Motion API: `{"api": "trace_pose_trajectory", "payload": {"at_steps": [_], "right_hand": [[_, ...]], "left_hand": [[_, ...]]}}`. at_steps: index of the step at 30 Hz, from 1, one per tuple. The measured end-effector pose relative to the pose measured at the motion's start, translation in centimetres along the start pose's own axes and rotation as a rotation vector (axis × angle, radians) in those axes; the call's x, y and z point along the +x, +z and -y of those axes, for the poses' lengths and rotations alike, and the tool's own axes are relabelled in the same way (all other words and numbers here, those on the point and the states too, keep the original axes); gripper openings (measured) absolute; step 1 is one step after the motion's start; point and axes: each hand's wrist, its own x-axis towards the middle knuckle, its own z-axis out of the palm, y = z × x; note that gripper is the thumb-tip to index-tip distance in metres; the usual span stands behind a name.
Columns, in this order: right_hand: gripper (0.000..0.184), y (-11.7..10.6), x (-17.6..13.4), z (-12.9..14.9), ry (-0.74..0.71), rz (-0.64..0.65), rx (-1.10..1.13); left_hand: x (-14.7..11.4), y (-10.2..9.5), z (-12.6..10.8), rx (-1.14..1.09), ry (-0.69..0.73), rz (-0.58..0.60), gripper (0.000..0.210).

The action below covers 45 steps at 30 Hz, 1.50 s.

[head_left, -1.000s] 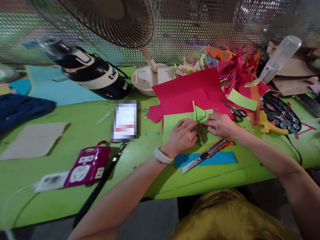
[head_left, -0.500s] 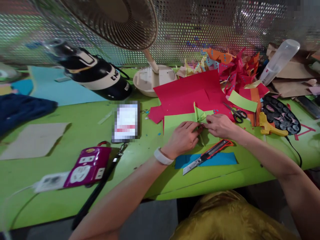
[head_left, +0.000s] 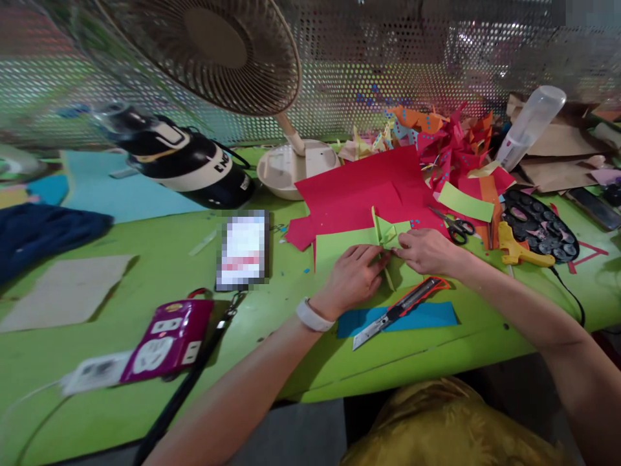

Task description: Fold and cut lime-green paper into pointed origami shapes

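Both hands meet over a folded light-green paper piece [head_left: 385, 232] that stands up from a flat light-green sheet [head_left: 334, 248]. My left hand [head_left: 356, 275], with a white band at the wrist, is closed on the near part of the folded piece. From the right, my right hand [head_left: 424, 251] pinches the same piece, its fingertips close to the left ones. The fingers hide the exact grip. Just below the hands, a box cutter [head_left: 402, 310] with its blade out lies across a blue paper strip [head_left: 439, 314].
Red paper [head_left: 359, 188] lies behind, with folded colourful paper shapes [head_left: 451, 142] heaped beyond. Scissors [head_left: 458, 230], a yellow glue gun [head_left: 521, 249] and a black palette [head_left: 538, 226] are at right. A phone [head_left: 242, 249], black bottle [head_left: 194, 162] and fan [head_left: 218, 52] stand left.
The whole scene sits slightly lower in the picture, as the head has tilted up a little. Both hands stay at the folded green paper with only slight finger movement.
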Motion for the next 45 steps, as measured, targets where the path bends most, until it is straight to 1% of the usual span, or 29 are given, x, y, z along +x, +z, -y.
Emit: {"api": "trace_pose_trajectory", "payload": {"at_steps": [6,12,15,21,24,28,32,38,41,45], "right_hand": [[0.032,-1.3,-0.2,0.3,0.056,0.059,0.025],[0.032,-2.1,-0.5,0.4,0.025,0.107,0.015],[0.032,-2.3,-0.6,0.4,0.026,0.126,0.014],[0.029,-2.3,-0.7,0.5,0.01,0.108,0.002],[0.027,-2.1,-0.7,0.5,0.017,0.106,0.008],[0.024,-1.6,-0.9,0.3,0.053,0.046,0.076],[0.021,-1.3,-0.9,0.0,0.124,-0.033,0.165],[0.027,-0.5,-0.5,-0.4,0.298,-0.144,0.179],[0.029,0.5,-0.1,-0.6,0.359,-0.17,0.224],[0.034,1.7,0.7,-0.5,0.381,-0.196,0.269]], "left_hand": [[0.0,0.1,-0.1,-0.004,-0.026,0.018,0.04],[0.1,-0.1,-0.2,0.018,-0.021,0.039,0.042],[0.1,0.0,-0.1,0.027,-0.013,0.032,0.042],[0.0,0.4,0.0,-0.047,-0.042,0.021,0.043],[0.0,0.5,0.0,-0.049,-0.042,0.022,0.043],[0.0,0.3,0.0,-0.04,-0.026,0.035,0.044],[0.0,0.2,0.1,-0.029,-0.014,0.03,0.042],[-0.3,-0.2,0.8,-0.055,0.044,-0.042,0.039],[-0.6,-0.4,1.4,-0.052,0.026,-0.08,0.039],[-0.8,-0.5,1.8,-0.05,-0.025,-0.167,0.038]]}}
